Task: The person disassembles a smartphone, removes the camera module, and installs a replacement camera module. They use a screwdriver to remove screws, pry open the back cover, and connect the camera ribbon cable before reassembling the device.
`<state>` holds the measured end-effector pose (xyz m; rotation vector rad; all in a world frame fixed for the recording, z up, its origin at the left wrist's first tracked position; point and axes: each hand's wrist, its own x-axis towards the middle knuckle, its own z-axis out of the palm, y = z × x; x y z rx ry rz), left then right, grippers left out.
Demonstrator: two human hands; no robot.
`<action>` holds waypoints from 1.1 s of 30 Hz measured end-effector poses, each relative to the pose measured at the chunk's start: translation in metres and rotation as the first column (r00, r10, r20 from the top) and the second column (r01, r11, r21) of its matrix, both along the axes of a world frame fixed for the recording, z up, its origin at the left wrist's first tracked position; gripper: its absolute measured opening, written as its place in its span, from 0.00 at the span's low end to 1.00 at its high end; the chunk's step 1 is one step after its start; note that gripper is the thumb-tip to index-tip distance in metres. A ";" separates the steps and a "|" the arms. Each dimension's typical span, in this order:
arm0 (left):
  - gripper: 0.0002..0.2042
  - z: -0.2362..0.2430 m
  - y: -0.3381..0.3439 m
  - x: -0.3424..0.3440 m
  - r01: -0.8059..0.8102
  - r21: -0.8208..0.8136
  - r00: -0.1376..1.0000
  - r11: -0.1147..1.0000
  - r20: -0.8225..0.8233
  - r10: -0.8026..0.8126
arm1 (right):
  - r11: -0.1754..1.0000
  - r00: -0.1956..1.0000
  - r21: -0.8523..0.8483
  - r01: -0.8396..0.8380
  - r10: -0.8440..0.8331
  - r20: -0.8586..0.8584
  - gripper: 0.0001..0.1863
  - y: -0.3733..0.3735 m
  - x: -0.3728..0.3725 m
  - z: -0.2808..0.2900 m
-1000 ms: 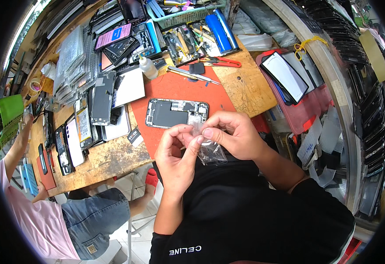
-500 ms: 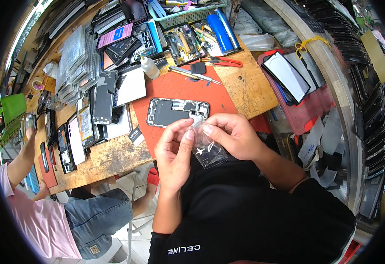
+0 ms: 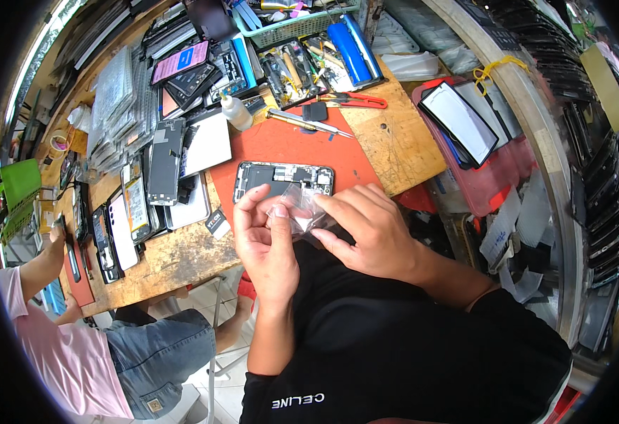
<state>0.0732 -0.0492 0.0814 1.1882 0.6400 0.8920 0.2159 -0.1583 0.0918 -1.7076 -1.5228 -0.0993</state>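
While the left hand pinches a small clear plastic bag between thumb and fingers, the right hand has thumb and forefinger parted beside it, grip unclear. The bag is just nearside of the opened, dark rectangular phone; a light, even pinch seems best.
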 end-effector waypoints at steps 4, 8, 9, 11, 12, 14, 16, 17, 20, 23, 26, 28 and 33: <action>0.23 0.002 -0.005 0.002 0.024 -0.046 0.996 0.999 0.082 -0.020 | 1.000 0.999 0.023 -0.004 0.003 0.049 0.24 0.002 0.002 -0.003; 0.29 0.003 -0.013 0.004 0.106 -0.006 0.987 0.994 0.122 -0.105 | 0.998 0.997 0.046 0.036 -0.039 0.073 0.24 0.005 0.004 -0.002; 0.29 0.003 -0.014 0.003 0.067 -0.004 0.995 0.998 0.077 -0.067 | 0.997 0.997 0.068 0.047 -0.052 0.065 0.24 0.007 0.003 -0.003; 0.29 0.003 -0.016 0.000 -0.009 0.006 1.000 1.000 -0.013 0.009 | 0.989 0.994 0.135 0.052 -0.065 0.090 0.23 0.012 0.003 -0.005; 0.29 0.004 -0.016 -0.001 -0.022 0.003 0.999 1.000 -0.023 0.022 | 0.982 0.990 0.185 0.043 -0.067 0.124 0.22 0.014 0.003 -0.006; 0.28 0.007 -0.014 -0.004 -0.050 0.005 0.998 0.999 -0.038 0.050 | 0.977 0.983 0.214 -0.005 -0.034 0.178 0.20 0.016 0.002 -0.007; 0.27 0.011 -0.011 -0.006 -0.036 -0.026 0.998 0.999 -0.045 0.035 | 0.983 0.979 0.168 -0.071 0.036 0.200 0.18 0.016 0.003 -0.006; 0.27 0.013 -0.009 -0.007 -0.032 -0.050 0.998 0.998 -0.047 0.030 | 0.985 0.976 0.153 -0.078 0.044 0.215 0.18 0.016 0.004 -0.005; 0.24 0.017 -0.004 -0.010 0.032 -0.079 0.999 0.996 -0.041 -0.035 | 0.989 0.976 0.125 -0.079 0.051 0.210 0.17 0.017 0.009 -0.001; 0.22 0.017 0.000 -0.016 0.043 -0.040 0.989 0.998 -0.137 -0.048 | 0.988 0.984 0.132 -0.077 0.054 0.168 0.15 0.019 0.012 0.004; 0.18 0.010 0.002 -0.018 0.002 -0.051 0.997 0.999 -0.079 -0.006 | 0.985 0.985 0.117 -0.126 0.110 0.133 0.15 0.016 0.007 0.008; 0.16 0.007 0.002 -0.019 0.018 -0.079 1.000 0.997 -0.004 -0.019 | 0.985 0.979 0.059 -0.164 0.156 0.132 0.14 0.016 0.001 0.009; 0.16 0.005 0.002 -0.018 0.043 -0.140 0.995 0.989 0.092 -0.030 | 0.983 0.977 0.122 -0.139 0.116 0.178 0.12 0.022 0.001 0.006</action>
